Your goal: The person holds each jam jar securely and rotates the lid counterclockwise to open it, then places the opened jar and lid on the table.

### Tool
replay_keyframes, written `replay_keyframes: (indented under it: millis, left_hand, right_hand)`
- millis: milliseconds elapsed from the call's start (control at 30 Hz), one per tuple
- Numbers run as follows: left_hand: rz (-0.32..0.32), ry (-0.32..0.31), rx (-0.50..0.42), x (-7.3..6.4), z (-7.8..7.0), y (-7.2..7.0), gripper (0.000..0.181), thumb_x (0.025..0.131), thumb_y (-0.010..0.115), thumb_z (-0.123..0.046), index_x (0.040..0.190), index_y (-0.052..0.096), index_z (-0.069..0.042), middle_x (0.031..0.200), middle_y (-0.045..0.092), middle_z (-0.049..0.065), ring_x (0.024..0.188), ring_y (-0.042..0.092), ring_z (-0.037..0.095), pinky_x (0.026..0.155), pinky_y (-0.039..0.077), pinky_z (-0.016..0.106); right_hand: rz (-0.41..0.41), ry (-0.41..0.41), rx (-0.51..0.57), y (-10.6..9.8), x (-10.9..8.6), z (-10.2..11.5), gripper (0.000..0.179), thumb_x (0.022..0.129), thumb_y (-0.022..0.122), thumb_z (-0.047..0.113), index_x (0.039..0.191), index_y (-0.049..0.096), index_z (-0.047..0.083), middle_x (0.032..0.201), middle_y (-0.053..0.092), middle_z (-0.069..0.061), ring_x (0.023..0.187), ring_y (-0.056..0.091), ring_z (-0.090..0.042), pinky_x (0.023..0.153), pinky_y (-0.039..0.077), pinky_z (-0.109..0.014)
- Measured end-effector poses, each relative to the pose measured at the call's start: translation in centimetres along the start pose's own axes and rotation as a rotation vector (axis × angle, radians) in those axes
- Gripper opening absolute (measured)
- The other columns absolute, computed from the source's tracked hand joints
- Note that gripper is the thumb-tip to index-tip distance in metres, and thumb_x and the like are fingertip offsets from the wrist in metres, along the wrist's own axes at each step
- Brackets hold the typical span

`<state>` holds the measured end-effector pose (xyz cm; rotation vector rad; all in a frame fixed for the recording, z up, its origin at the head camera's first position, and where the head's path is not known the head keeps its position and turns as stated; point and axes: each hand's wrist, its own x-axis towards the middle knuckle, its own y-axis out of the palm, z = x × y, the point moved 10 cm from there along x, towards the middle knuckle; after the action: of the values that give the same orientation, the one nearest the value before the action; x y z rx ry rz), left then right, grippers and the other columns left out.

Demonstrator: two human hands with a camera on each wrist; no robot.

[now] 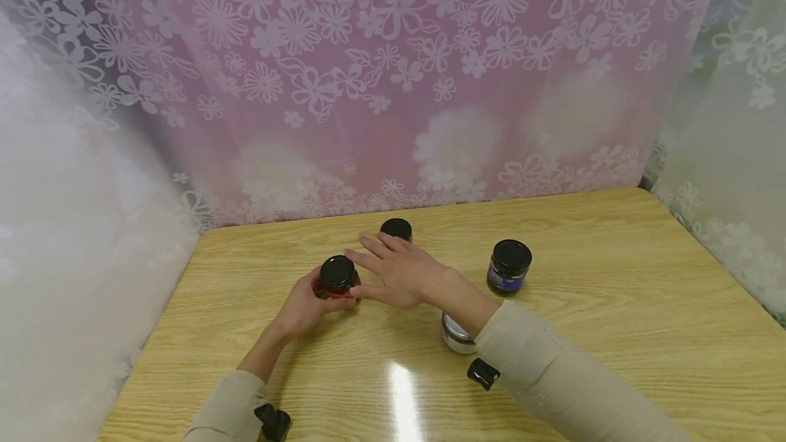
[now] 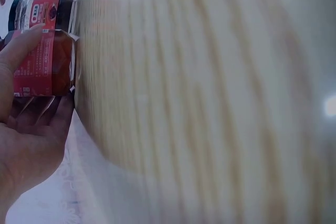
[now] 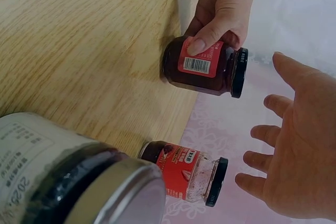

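Note:
My left hand (image 1: pixel 307 302) grips the side of a glass jar (image 1: pixel 338 275) with a black lid, a red label and dark contents; it stands upright on the table. In the left wrist view my thumb lies across the label of this jar (image 2: pixel 58 69). My right hand (image 1: pixel 402 275) is held with fingers spread beside the jar's lid. From the right wrist, the right hand (image 3: pixel 302 145) shows straight fingers and an empty palm, apart from the jar (image 3: pixel 207 80). A second black-lidded jar (image 1: pixel 396 228) with a red label stands behind the right hand, partly hidden.
A jar with a blue label (image 1: pixel 508 268) and black lid stands on the wooden table (image 1: pixel 614 292) to the right. Under my right forearm is a jar with a pale lid (image 1: pixel 457 336), partly covered. Flowered curtains (image 1: pixel 368 87) hang behind and at both sides.

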<state>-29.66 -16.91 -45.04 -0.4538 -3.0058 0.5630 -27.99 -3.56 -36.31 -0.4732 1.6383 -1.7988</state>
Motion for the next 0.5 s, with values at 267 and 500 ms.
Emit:
replay_keyframes:
  millis: [267, 500]
  left_hand:
    - [-0.046, -0.021, -0.008, 0.07, 0.12, -0.25, 0.065, 0.077, 0.082, -0.02, 0.134, 0.051, -0.012, 0.122, 0.059, 0.006, 0.11, 0.059, 0.022, 0.09, 0.049, 0.036]
    - [-0.107, -0.05, -0.06, -0.28, 0.04, -0.36, 0.061, 0.077, 0.082, -0.017, 0.13, 0.054, -0.01, 0.117, 0.062, 0.009, 0.104, 0.061, 0.023, 0.086, 0.05, 0.037]
  right_hand:
    - [-0.009, 0.0, -0.009, -0.12, -0.18, -0.05, 0.068, 0.095, 0.032, 0.064, 0.154, 0.015, 0.035, 0.159, 0.008, -0.001, 0.144, 0.007, -0.029, 0.112, 0.017, -0.052]
    - [-0.03, 0.02, -0.026, -0.35, -0.44, -0.28, 0.068, 0.095, 0.034, 0.064, 0.153, 0.016, 0.035, 0.159, 0.011, -0.001, 0.144, 0.007, -0.029, 0.112, 0.017, -0.052]
